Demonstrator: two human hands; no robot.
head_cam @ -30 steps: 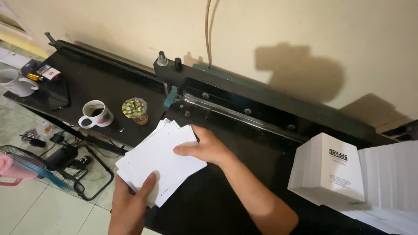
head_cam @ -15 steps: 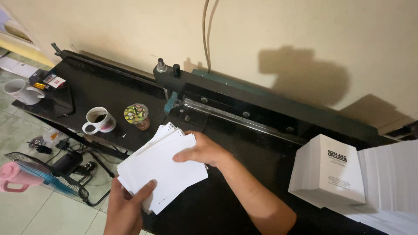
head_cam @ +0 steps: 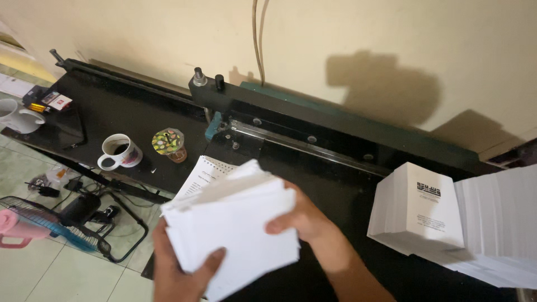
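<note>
Both my hands hold a thick stack of white paper sheets lifted off the black machine table. My left hand grips the stack's lower left corner, thumb on top. My right hand clasps its right edge, fingers curled over the top sheet. Beneath the stack a sheet with a punched edge lies on the table.
A long paper cutter bar runs along the wall. Stacks of white printed cards stand at the right. At the left sit a coffee mug, a sealed cup, a second mug and small boxes. A fan lies on the floor.
The stack of sheets has been lifted from the table and drawn toward me. Both hands came up with it, uncovering the punched sheet underneath.
</note>
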